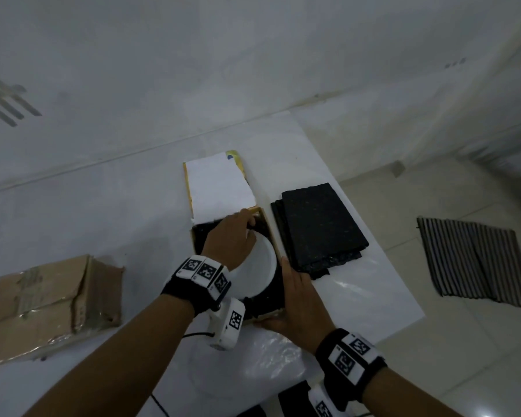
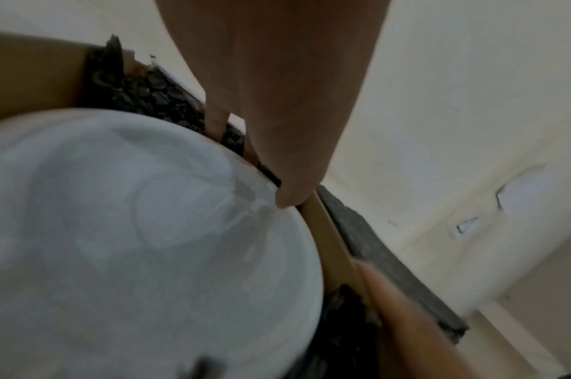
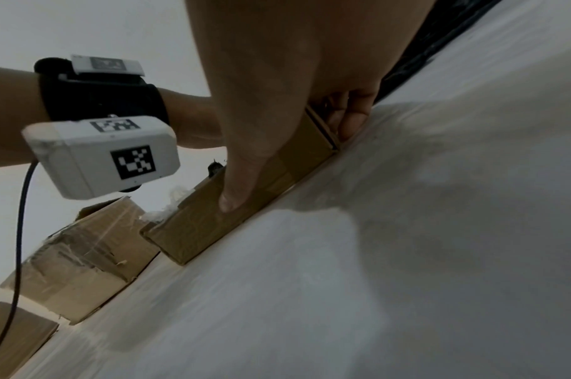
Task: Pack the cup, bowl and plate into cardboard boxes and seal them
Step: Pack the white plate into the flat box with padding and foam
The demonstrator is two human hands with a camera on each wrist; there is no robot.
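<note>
A white plate (image 1: 260,266) lies in a flat cardboard box (image 1: 272,233) lined with black bubble wrap; its white-faced lid (image 1: 220,188) is folded back. My left hand (image 1: 247,225) holds the plate's far rim. In the left wrist view the plate (image 2: 148,243) fills the frame, the left hand (image 2: 277,153) has its thumb on the rim, and its fingers reach down past the edge. My right hand (image 1: 292,293) grips the box's near right corner. In the right wrist view the right hand (image 3: 271,128) has its thumb on the front wall of the box (image 3: 196,228). No cup or bowl is in view.
A stack of black foam sheets (image 1: 319,224) lies right of the box. A taped, crumpled cardboard box (image 1: 48,305) sits at the left. Clear plastic wrap (image 1: 253,362) lies near me. The white table's right edge (image 1: 382,266) drops to a floor with a striped mat (image 1: 475,260).
</note>
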